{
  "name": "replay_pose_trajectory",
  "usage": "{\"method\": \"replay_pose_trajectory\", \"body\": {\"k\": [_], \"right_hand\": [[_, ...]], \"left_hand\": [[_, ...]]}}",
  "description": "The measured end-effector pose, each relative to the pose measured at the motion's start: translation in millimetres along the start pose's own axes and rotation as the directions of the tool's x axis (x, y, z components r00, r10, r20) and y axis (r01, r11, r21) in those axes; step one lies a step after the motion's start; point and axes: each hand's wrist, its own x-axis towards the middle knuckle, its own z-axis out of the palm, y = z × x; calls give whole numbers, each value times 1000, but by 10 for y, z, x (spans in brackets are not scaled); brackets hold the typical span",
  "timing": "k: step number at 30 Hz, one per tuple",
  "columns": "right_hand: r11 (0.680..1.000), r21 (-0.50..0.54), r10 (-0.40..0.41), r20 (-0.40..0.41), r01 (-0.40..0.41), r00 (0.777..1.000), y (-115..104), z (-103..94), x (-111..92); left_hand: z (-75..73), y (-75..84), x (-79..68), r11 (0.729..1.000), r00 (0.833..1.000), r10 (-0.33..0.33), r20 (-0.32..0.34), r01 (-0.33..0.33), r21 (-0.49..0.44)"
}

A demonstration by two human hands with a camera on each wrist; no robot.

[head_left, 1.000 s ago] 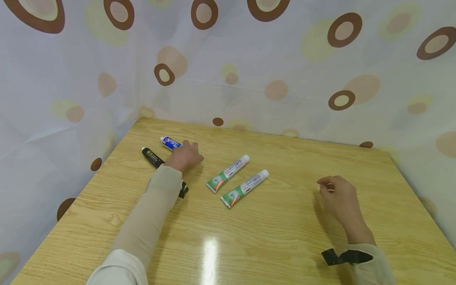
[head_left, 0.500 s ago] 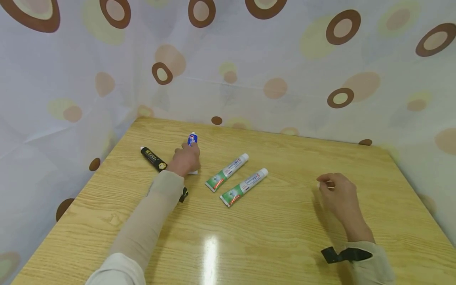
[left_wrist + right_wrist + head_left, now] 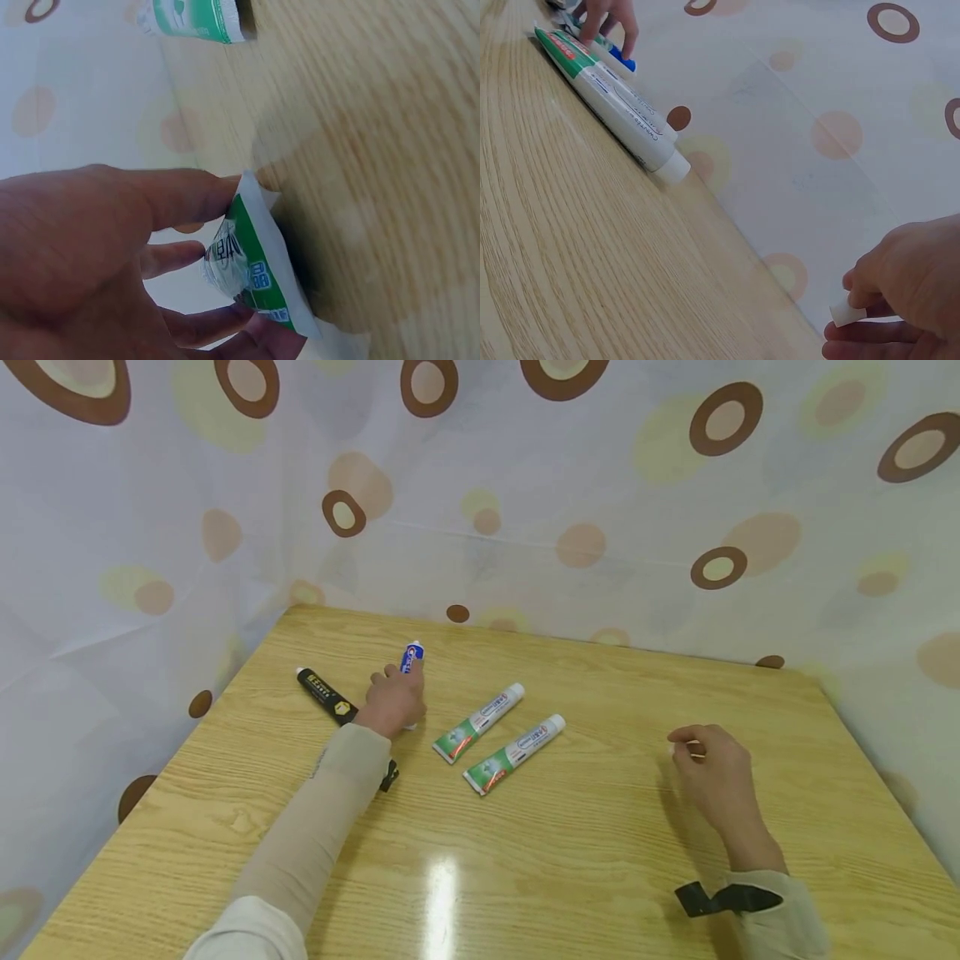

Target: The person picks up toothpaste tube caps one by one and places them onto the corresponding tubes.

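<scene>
My left hand (image 3: 393, 700) grips a blue toothpaste tube (image 3: 413, 653) between thumb and fingers. Its capped end points toward the back; the left wrist view shows its flat, green-and-white tail end (image 3: 262, 262) just over or on the table. My right hand (image 3: 716, 772) pinches a small white cap (image 3: 847, 311) above the table at the right. Left of the left hand lies a black toothpaste tube (image 3: 324, 695), its lower end hidden by the wrist. To the right, two green-and-white toothpaste tubes (image 3: 478, 723) (image 3: 514, 755) lie side by side, slanted.
The wooden table (image 3: 585, 852) meets a patterned cloth wall (image 3: 525, 485) at its back and left. A black strap (image 3: 727, 900) is on the right sleeve, its end sticking out.
My left hand has turned the blue tube from pointing left to pointing toward the back, and shifted it slightly right. My right hand stays in place.
</scene>
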Motion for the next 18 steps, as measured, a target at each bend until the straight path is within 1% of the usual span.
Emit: {"method": "replay_pose_trajectory", "body": {"k": [6,10,14,18], "right_hand": [[1000,-5,12,-17,-12,1000,-12,-1,-2],[1000,3,28,-19,-28,999,-21,-7,-6],[1000,0,26,-25,-26,999,-29,-15,-5],[1000,2,24,-25,-23,999,-35,-27,3]], "left_hand": [[-5,9,4,999,999,-5,34,6,-39],[-7,-7,-19,994,999,0,48,6,-113],[-24,-5,-53,983,997,10,79,5,-184],[-30,9,-60,980,996,16,86,2,-200]]}}
